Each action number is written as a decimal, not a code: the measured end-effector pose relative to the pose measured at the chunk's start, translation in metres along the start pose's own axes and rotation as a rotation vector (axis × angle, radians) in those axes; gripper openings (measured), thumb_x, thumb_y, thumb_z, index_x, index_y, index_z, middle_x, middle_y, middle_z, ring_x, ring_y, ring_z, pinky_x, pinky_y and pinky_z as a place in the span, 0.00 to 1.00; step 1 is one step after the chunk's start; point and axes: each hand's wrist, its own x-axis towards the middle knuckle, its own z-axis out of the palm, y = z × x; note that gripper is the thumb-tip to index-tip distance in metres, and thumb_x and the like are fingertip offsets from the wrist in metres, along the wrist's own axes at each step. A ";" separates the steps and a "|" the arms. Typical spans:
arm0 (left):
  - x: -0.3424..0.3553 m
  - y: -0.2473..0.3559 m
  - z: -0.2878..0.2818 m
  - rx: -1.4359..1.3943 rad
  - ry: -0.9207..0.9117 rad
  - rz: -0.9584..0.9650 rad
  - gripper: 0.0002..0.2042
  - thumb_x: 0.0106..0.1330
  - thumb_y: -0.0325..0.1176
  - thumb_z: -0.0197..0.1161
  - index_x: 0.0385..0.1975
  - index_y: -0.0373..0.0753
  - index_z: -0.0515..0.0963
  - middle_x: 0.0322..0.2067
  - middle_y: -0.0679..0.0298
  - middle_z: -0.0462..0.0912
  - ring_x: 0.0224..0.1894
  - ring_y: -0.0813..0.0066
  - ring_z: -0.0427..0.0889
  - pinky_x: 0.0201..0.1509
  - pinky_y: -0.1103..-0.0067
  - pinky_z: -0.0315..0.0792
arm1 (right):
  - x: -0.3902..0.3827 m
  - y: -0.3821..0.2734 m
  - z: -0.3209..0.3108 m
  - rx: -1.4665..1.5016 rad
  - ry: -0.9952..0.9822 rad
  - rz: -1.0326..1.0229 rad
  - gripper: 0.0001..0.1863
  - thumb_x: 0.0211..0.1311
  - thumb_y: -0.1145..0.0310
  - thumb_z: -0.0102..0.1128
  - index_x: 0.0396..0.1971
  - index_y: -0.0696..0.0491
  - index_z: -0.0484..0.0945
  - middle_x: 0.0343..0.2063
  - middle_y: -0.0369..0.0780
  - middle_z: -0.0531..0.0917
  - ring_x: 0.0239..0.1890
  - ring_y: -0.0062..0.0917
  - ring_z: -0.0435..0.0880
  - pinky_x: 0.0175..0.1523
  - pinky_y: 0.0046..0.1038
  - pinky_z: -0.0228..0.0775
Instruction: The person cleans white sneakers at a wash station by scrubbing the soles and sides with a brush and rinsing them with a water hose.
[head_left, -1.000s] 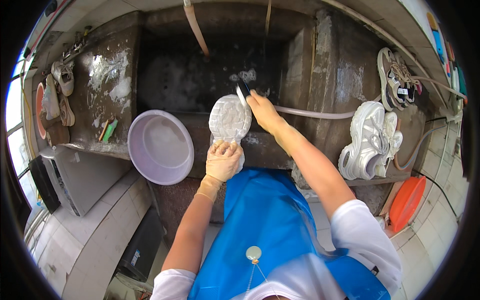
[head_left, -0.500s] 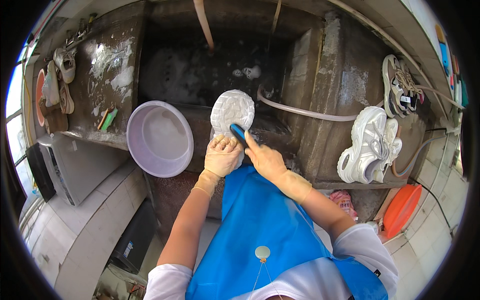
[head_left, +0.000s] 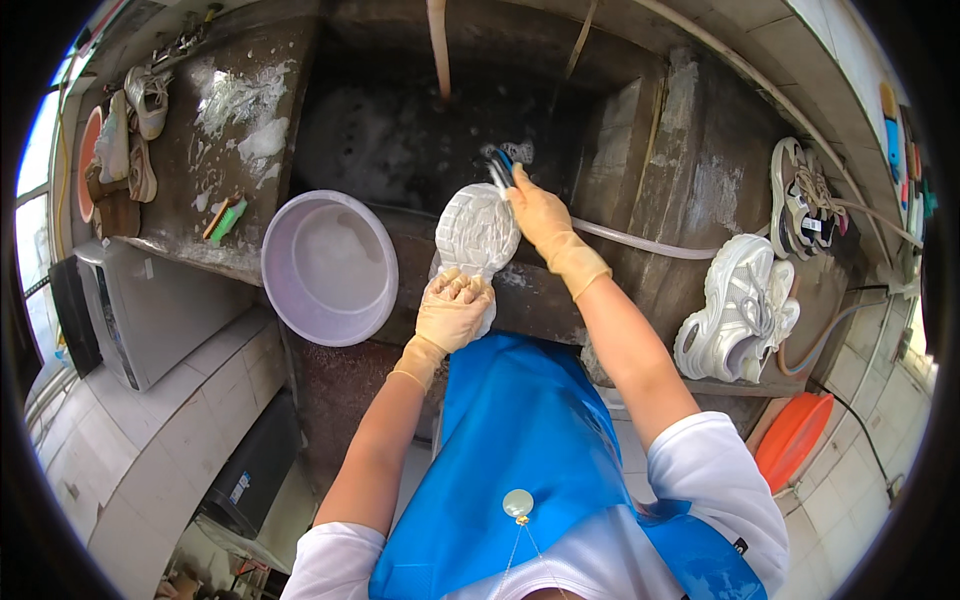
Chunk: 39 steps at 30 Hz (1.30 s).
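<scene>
A white shoe [head_left: 478, 228] is held sole up at the front edge of the dark sink. My left hand [head_left: 452, 308], in a pale yellow rubber glove, is closed around its narrower near part. In my right hand [head_left: 545, 222], gloved the same way, is a brush [head_left: 507, 168] with a blue handle. The brush is beyond the toe end of the sole, over the sink; its pale bristle side looks smeared by motion. My right fingers wrap the handle and partly hide it.
Left of the shoe stands a lilac basin [head_left: 283, 318] with cloudy water. A green brush [head_left: 229, 218] lies on the left ledge near several shoes [head_left: 148, 105]. White sneakers [head_left: 730, 310] and darker ones [head_left: 790, 195] sit right. A hose [head_left: 650, 245] crosses the right ledge.
My right hand has moved the brush forward, off the middle of the sole to beyond its toe end. The left hand keeps its hold on the shoe; the whole view has shifted slightly.
</scene>
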 end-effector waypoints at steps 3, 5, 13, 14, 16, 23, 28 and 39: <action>-0.018 -0.006 0.008 -0.016 -0.046 -0.041 0.12 0.52 0.33 0.62 0.38 0.47 0.81 0.43 0.66 0.79 0.49 0.66 0.77 0.58 0.64 0.69 | -0.060 -0.011 0.016 0.150 0.097 0.015 0.26 0.70 0.65 0.53 0.67 0.53 0.64 0.37 0.57 0.82 0.39 0.52 0.82 0.41 0.42 0.74; -0.013 -0.003 0.003 -0.043 -0.055 -0.056 0.14 0.54 0.32 0.63 0.42 0.46 0.79 0.48 0.64 0.78 0.51 0.64 0.77 0.60 0.63 0.67 | -0.126 -0.008 0.032 0.163 0.080 -0.023 0.27 0.70 0.64 0.54 0.68 0.51 0.64 0.41 0.57 0.81 0.42 0.52 0.82 0.44 0.42 0.75; 0.033 -0.021 0.015 -0.363 0.453 -0.548 0.21 0.62 0.33 0.66 0.52 0.32 0.71 0.53 0.44 0.75 0.57 0.47 0.73 0.64 0.64 0.65 | -0.075 0.013 0.029 0.265 0.190 0.056 0.26 0.70 0.59 0.53 0.65 0.50 0.66 0.44 0.55 0.82 0.44 0.52 0.81 0.46 0.43 0.74; 0.037 -0.033 0.022 -0.350 0.450 -0.659 0.23 0.62 0.36 0.67 0.53 0.30 0.70 0.53 0.43 0.74 0.57 0.47 0.73 0.64 0.65 0.66 | -0.094 0.003 0.038 0.311 0.196 0.026 0.27 0.70 0.59 0.54 0.66 0.48 0.66 0.41 0.54 0.82 0.42 0.51 0.81 0.45 0.44 0.74; 0.060 -0.064 0.027 -0.332 0.352 -0.797 0.30 0.60 0.43 0.69 0.55 0.27 0.69 0.54 0.42 0.73 0.58 0.47 0.73 0.64 0.66 0.66 | -0.137 -0.013 0.044 0.244 0.086 0.008 0.28 0.69 0.58 0.54 0.68 0.44 0.64 0.34 0.53 0.83 0.37 0.50 0.82 0.42 0.45 0.74; 0.152 -0.128 0.038 -1.157 -0.834 -1.199 0.32 0.59 0.46 0.72 0.58 0.30 0.73 0.50 0.57 0.83 0.52 0.65 0.81 0.58 0.72 0.74 | -0.192 0.009 0.021 0.313 0.146 0.126 0.30 0.69 0.57 0.54 0.69 0.44 0.62 0.40 0.54 0.83 0.41 0.51 0.82 0.46 0.43 0.74; 0.143 -0.087 -0.055 -0.941 -0.608 -0.974 0.33 0.49 0.35 0.78 0.55 0.29 0.74 0.49 0.54 0.82 0.51 0.63 0.82 0.56 0.70 0.75 | -0.184 0.017 -0.028 0.381 0.256 0.076 0.28 0.69 0.60 0.56 0.67 0.49 0.64 0.52 0.57 0.77 0.53 0.51 0.77 0.55 0.39 0.73; -0.030 0.069 -0.079 -1.662 0.497 -1.135 0.41 0.51 0.26 0.74 0.68 0.43 0.60 0.62 0.62 0.71 0.64 0.63 0.71 0.70 0.65 0.65 | -0.140 0.027 -0.011 0.499 0.353 -0.006 0.30 0.70 0.55 0.55 0.66 0.54 0.65 0.53 0.57 0.78 0.57 0.49 0.77 0.59 0.36 0.70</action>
